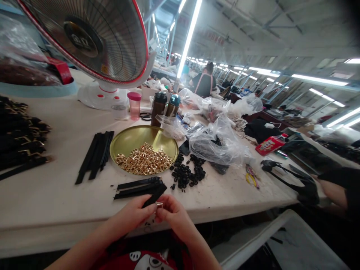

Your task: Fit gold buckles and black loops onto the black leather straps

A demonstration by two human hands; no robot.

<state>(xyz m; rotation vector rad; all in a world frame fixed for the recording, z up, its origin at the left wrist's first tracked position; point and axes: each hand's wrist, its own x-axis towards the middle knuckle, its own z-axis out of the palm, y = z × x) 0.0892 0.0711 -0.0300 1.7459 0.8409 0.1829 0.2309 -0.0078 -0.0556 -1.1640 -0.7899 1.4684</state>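
Near the table's front edge, my left hand [140,210] is closed around a black strap [156,194], whose end sticks up past the fingers. Against it, my right hand [171,210] pinches a small gold buckle [159,204] close to the strap. Just beyond my hands lie several black straps with buckles [137,187]. A round gold tray [120,140] behind them bears a heap of small gold buckles [146,159]. To its right is a pile of small black rings [187,172]. A bundle of plain black straps [95,155] lies left of the tray.
A fan heater [102,45] stands at the back left, near a pink cup [134,107] and dark bottles [159,108]. Finished-looking straps [22,138] are stacked far left. Plastic bags [219,140], yellow-handled pliers [251,178] and a red bottle [271,144] lie right; a co-worker's arm [334,193] shows there.
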